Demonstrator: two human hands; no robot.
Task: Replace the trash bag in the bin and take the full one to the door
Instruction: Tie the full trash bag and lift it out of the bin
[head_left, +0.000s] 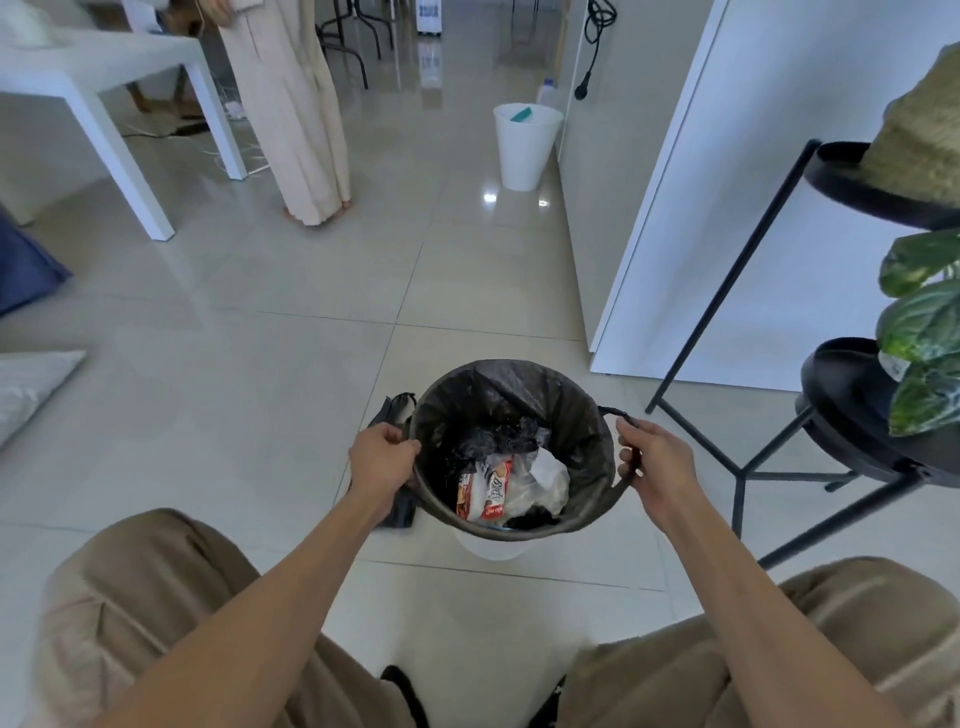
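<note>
A black trash bag (582, 441) lines a white bin (491, 548) on the floor in front of me; only the bin's lower wall shows under the bag. Inside lie a red snack wrapper (480, 493), clear plastic and dark scraps. My left hand (382, 460) grips the bag's left handle loop at the rim. My right hand (652, 462) grips the right handle loop. A folded black bag (389, 415) lies on the tiles just left of the bin, partly behind my left hand.
A black metal plant stand (852, 457) with green leaves stands close on the right. A white cabinet (753, 208) is behind it. A second white bin (524, 148) sits farther back. A white table (104, 78) and a standing person in a long beige garment (296, 114) are at far left.
</note>
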